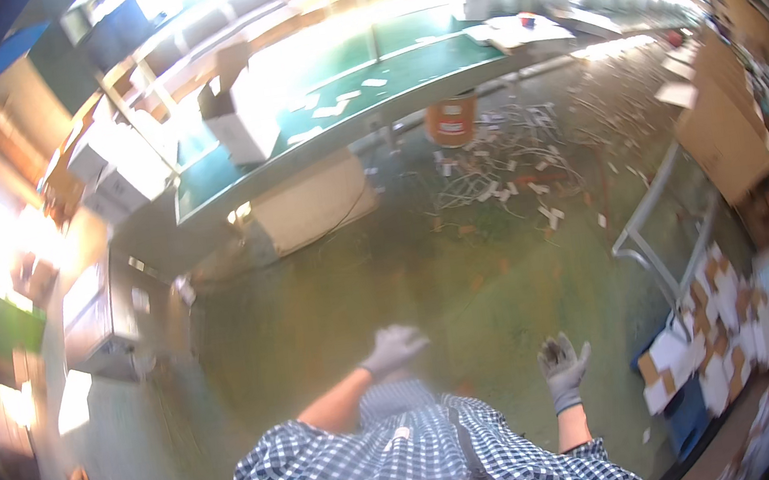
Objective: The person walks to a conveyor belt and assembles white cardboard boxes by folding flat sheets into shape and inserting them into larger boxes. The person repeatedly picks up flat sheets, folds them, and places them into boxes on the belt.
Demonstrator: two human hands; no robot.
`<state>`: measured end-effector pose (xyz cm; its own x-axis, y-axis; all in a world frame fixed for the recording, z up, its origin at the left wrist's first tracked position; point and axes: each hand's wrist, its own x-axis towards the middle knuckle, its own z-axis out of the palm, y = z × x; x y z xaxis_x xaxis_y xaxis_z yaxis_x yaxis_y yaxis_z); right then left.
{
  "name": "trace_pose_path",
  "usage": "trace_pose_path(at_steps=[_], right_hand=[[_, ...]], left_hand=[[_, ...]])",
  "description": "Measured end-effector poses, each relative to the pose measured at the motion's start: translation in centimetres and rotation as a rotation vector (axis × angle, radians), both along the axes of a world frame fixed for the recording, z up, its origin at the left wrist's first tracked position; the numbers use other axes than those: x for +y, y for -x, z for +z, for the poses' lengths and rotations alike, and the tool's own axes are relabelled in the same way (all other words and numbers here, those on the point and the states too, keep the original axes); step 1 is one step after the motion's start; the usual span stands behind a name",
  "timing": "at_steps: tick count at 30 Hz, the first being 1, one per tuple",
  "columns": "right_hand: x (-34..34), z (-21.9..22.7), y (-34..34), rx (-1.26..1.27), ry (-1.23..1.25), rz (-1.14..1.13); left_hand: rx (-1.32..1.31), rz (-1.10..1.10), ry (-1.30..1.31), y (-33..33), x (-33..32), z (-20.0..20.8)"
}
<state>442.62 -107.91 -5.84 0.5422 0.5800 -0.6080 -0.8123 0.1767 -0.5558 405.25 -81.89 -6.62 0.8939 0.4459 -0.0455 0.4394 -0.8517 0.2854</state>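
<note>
One gloved left hand (393, 349) is held before the checked shirt (357, 472); its fingers are blurred, so whether they are closed cannot be told. The right hand (565, 372) is held out, fingers spread and nothing gripped, perhaps for balance. To its right, white-and-brown cardboard pieces (708, 333) are heaped over a blue bin (689, 431), apparently collected there as waste. Scraps (494, 189) are strewn near the far counter (425, 65), probably dropped; a white box (243, 127) is stood on it, flap raised, presumably for easy access.
</note>
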Motion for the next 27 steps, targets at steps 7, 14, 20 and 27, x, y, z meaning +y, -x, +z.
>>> trace_pose_path(at_steps=[7,14,20,27], right_hand=[[27.6,6.9,-6.6,-0.144,-0.326,0.441],[44.0,3.2,-9.1,-0.112,-0.082,0.476],[38.8,-1.7,-17.4,0.098,0.417,0.166],[31.0,-4.1,-21.1,0.275,0.533,0.123]], left_hand=[[-0.159,1.012,0.293,4.0,22.2,1.7],[-0.352,1.334,-0.178,12.5,57.2,5.3],[-0.185,1.393,-0.461,16.8,77.3,12.9],[0.097,0.816,-0.786,5.0,83.7,15.2]])
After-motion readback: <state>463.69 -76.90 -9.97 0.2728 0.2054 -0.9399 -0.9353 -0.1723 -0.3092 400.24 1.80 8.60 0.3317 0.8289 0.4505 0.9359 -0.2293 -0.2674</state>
